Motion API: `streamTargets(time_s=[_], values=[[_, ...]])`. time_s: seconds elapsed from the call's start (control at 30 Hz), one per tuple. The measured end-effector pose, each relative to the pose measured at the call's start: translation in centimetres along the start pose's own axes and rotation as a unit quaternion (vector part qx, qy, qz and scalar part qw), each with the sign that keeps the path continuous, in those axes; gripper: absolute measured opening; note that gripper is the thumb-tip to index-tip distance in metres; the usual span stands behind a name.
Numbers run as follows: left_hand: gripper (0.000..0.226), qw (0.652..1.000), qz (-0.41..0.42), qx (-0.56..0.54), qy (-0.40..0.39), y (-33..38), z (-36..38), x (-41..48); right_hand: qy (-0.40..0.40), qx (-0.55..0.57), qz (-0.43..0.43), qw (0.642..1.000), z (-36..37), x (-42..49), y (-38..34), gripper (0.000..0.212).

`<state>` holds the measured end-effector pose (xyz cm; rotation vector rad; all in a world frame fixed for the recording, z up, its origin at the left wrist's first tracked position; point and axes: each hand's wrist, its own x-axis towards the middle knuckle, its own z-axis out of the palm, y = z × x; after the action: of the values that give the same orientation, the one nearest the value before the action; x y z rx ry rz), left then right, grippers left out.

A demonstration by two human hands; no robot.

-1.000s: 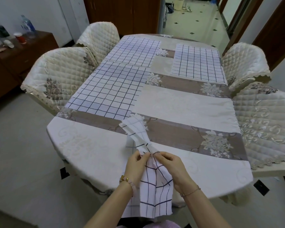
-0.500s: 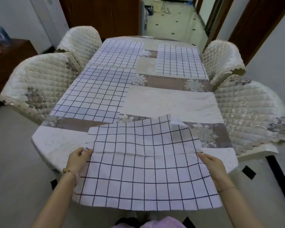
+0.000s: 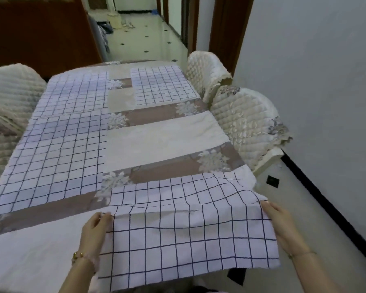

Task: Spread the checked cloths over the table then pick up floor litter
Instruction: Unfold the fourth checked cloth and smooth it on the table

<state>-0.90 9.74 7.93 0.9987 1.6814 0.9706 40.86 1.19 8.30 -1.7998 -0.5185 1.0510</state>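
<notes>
A white checked cloth is stretched between my hands over the table's near right corner. Its far part lies on the table and its near part hangs off the edge. My left hand pinches the cloth's left edge and my right hand grips its right edge. Three more checked cloths lie flat on the table: one at near left, one at far left, one at far right.
Quilted cream chairs stand at the table's right side and left side. A grey wall runs close along the right. A tiled hallway opens beyond the table. Dark tile marks dot the floor.
My hands opened the bunched cloth out wide, then carried it rightward to the table's near right corner. The view swung to the right.
</notes>
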Motion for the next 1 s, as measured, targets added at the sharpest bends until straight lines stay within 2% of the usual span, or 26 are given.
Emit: streamTargets(time_s=[0.17, 0.33, 0.47, 0.73, 0.87, 1.0], values=[[0.020, 0.998, -0.006, -0.020, -0.054, 2.5, 3.3, -0.5, 0.074, 0.035, -0.029, 0.996, -2.8, -2.5, -0.7, 0.024], [0.011, 0.997, 0.022, -0.012, -0.078, 4.7, 6.5, -1.0, 0.111, 0.048, -0.075, 0.990, -6.1, -3.4, -2.2, 0.027], [0.022, 0.995, 0.062, -0.010, -0.072, 7.1, 9.9, -1.0, 0.102, 0.051, -0.113, 0.987, -9.8, -2.1, -4.5, 0.024], [0.016, 0.987, 0.109, -0.096, -0.063, 13.0, 22.1, -3.5, 0.103, 0.045, -0.196, 0.974, -19.5, 5.3, -9.9, 0.025], [0.016, 0.984, 0.121, -0.113, -0.059, 14.1, 28.4, -5.4, 0.066, 0.046, -0.194, 0.978, -24.1, 10.1, -10.2, 0.023], [0.019, 0.983, 0.122, -0.135, -0.027, 15.5, 31.6, -7.0, 0.028, 0.044, -0.182, 0.982, -27.1, 13.7, -11.5, 0.020]])
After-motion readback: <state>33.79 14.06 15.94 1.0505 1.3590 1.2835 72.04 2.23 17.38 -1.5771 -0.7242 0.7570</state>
